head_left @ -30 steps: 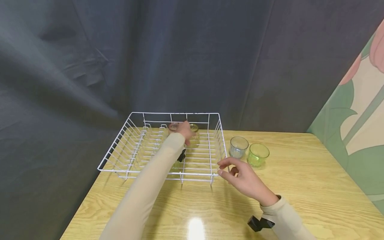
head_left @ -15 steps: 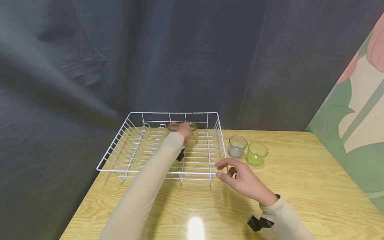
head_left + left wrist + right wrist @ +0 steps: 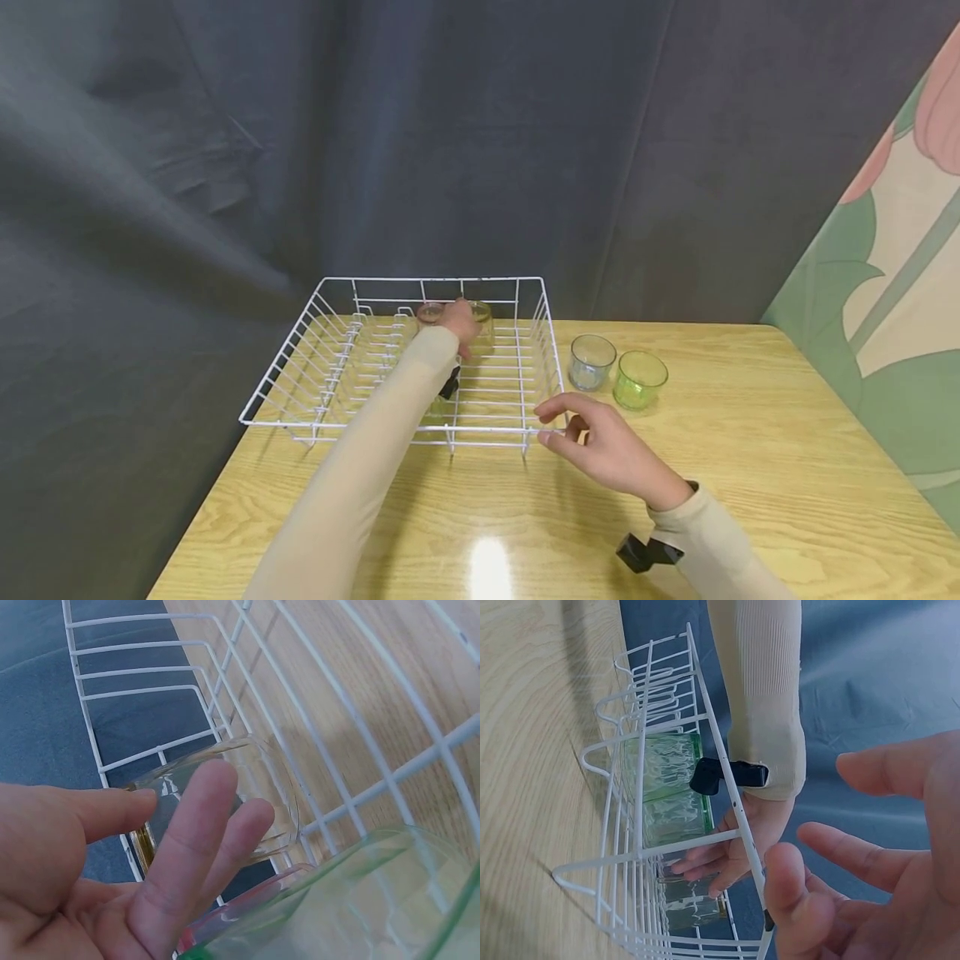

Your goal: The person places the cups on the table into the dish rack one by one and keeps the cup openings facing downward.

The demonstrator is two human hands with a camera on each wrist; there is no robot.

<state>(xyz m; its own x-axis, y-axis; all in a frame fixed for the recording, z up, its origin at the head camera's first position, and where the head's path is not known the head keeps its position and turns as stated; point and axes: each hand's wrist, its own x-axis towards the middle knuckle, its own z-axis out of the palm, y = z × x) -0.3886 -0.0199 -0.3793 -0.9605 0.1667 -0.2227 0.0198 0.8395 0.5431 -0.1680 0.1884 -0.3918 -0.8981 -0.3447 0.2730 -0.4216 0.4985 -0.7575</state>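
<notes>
Head view: an amber glass (image 3: 484,328) and pink glass (image 3: 430,312) stood in the rack (image 3: 487,429) between twelve and two o'clock; a blue glass (image 3: 592,363) and lime glass (image 3: 640,380), outside at three, seemingly awaited loading.

Left wrist: the left hand (image 3: 97,907), fingers loose, hung by the amber glass; contact was unclear.

Right wrist: green glasses (image 3: 660,769) sat racked toward nine; the right hand (image 3: 904,896) held nothing.

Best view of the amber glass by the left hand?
Left wrist: the amber glass is largest there, though fingers cover part. Head: small, partly behind the left hand; right wrist: through the wire rack.
</notes>
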